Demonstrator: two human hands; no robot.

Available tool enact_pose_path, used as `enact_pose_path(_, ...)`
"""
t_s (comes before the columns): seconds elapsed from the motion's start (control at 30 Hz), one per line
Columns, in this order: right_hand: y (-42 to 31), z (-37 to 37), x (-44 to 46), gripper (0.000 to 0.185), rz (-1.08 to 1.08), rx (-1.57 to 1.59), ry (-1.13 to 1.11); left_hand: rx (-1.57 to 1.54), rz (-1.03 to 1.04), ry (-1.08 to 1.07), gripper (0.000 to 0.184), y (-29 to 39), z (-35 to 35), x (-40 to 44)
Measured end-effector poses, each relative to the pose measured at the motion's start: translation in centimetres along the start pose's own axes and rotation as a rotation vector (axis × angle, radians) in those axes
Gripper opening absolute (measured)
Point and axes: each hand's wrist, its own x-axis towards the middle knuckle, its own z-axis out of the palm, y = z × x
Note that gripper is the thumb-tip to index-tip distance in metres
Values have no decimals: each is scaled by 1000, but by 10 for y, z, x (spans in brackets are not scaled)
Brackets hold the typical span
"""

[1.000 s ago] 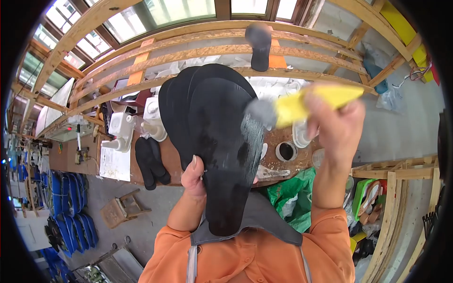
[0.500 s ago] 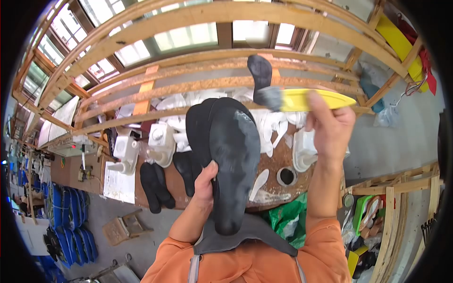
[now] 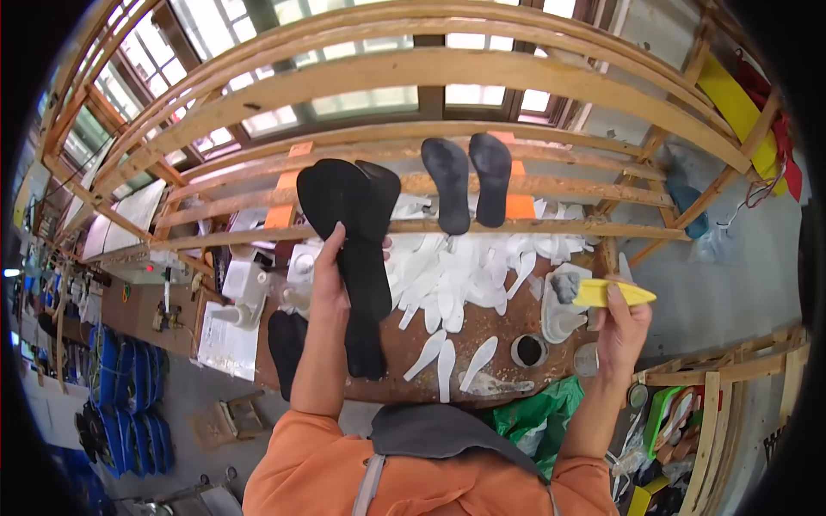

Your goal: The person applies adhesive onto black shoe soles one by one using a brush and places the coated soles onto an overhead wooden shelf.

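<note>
Holds a fanned stack of black insoles (image 3: 366,275) in the left hand (image 3: 327,271), thumb on top, over the left half of the bench (image 3: 398,348); at least two in the stack, full count hidden by overlap. Runs lengthwise from the wooden rack (image 3: 637,230) toward the bench's front edge, broad ends farther from the body. Pinches one yellow-handled brush (image 3: 613,294) in the right hand (image 3: 624,327), well apart to the stack's right, bristles pointing back toward it. Includes two black insoles (image 3: 490,181) upright against the rack, three loose white insole-shaped pieces (image 3: 446,368) and one cup of dark liquid (image 3: 528,350) near the front edge.
</note>
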Motion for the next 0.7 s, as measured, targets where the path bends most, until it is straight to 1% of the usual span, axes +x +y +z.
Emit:
enact_pose_path(0.03,9,4,3,17,16,2,-14,-30,-27,-39,46,-4,-6,-11)
enact_pose_path(0.07,18,12,5,17,28,2,-26,-31,-21,-24,46,-10,-10,-17)
enact_pose_path(0.13,36,30,10,15,80,-51,-125,-156,-90,137,46,-31,-15,-23)
enact_pose_path(0.2,61,38,19,15,155,-294,-241,-210,-112,92,45,-48,-19,-21)
enact_pose_path(0.23,90,43,22,19,-114,-415,-376,-216,-99,99,45,-51,-15,-22)
enact_pose_path(0.3,93,89,8,21,-297,-799,-574,-205,-37,125,45,-55,-8,-23)
enact_pose_path(0.33,95,105,3,25,-193,-907,-709,-202,-40,114,45,-54,-7,-23)
enact_pose_path(0.37,111,118,0,32,-376,-1024,-687,-198,-40,102,45,-54,-8,-22)
enact_pose_path(0.43,104,151,3,38,-103,-1153,-649,-217,-41,80,45,-54,-8,-23)
enact_pose_path(0.47,108,160,14,41,65,-1063,-755,-226,-58,60,46,-53,-10,-24)
enact_pose_path(0.53,142,158,30,38,205,-785,-804,-225,-56,61,47,-56,-17,-26)
enact_pose_path(0.57,140,161,30,33,309,-666,-795,-224,-59,60,48,-58,-20,-26)
enact_pose_path(0.63,132,162,31,28,336,-642,-804,-226,-65,60,50,-62,-24,-22)
enact_pose_path(0.7,114,156,19,27,446,-613,-807,-270,-62,39,51,-61,-19,-24)
